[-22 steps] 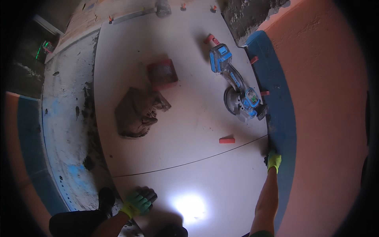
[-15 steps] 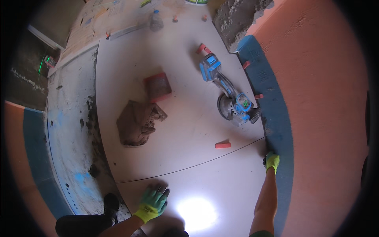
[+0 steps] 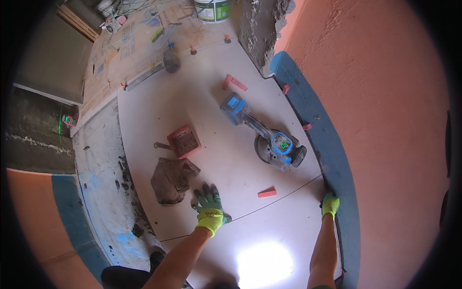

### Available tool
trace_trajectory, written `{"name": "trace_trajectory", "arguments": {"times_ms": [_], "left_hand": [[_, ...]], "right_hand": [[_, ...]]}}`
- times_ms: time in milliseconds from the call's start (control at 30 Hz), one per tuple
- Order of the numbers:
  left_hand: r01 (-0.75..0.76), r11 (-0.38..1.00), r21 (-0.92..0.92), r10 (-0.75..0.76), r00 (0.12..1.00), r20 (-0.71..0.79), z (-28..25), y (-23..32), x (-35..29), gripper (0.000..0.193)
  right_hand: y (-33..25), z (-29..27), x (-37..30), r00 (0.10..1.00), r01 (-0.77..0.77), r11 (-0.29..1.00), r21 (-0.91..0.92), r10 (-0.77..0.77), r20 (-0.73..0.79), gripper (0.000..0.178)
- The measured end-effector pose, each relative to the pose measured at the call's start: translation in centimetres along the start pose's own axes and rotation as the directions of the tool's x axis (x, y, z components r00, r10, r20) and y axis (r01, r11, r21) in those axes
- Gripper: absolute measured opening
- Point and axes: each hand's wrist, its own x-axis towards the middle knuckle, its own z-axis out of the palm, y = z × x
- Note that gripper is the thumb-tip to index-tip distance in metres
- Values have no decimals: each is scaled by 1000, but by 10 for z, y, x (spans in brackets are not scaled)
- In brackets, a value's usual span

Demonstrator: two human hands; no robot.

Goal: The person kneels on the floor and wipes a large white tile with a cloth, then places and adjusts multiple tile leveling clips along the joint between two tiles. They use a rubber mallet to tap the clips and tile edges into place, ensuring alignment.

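Note:
My left hand (image 3: 210,207), in a green and yellow work glove, lies on the large pale tile (image 3: 221,159) with its fingers spread, beside the thin dark joint. Its thumb reaches the joint, and a crumpled brown cloth (image 3: 171,180) is just past the fingertips. At the right edge of the tile, against the blue band of the wall, my right hand (image 3: 330,204) is closed in the same kind of glove; what its fingers grip, if anything, is hidden. Between the hands lies a red wedge (image 3: 267,192). Farther off rests a blue and black cordless angle grinder (image 3: 262,130).
Beyond the cloth sits a red tray (image 3: 184,141) with dark residue. More red wedges (image 3: 236,83) lie past the grinder and along the wall. At the back are a dark bottle (image 3: 171,59), orange-topped clips (image 3: 193,50) and a white-green bucket (image 3: 212,10). A green-lit device (image 3: 70,121) stands far left.
My left hand has moved forward and right, from the near tile to across the joint, fingers now spread. My right hand stays at the wall edge. The view has shifted, showing more of the far floor.

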Motion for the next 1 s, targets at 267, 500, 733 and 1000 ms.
{"name": "trace_trajectory", "arguments": {"times_ms": [267, 500, 733, 1000], "left_hand": [[14, 1000, 20, -14, 1000, 8, 1, 2, 3, 147], [4, 1000, 1, -4, 1000, -12, -3, 1, 4, 147], [75, 995, 58, -81, 992, 102, -16, 8, 7, 145], [53, 996, 71, -56, 998, 33, -9, 5, 6, 147]], "right_hand": [[24, 10, 12, 983, -181, 957, 227, 177, 40, 47], [25, 3, 1, 973, -230, 801, 552, 195, 122, 37], [3, -33, -31, 926, -376, 631, 679, 232, 297, 46], [-24, -34, -77, 795, -546, 367, 753, -57, 604, 54]]}}
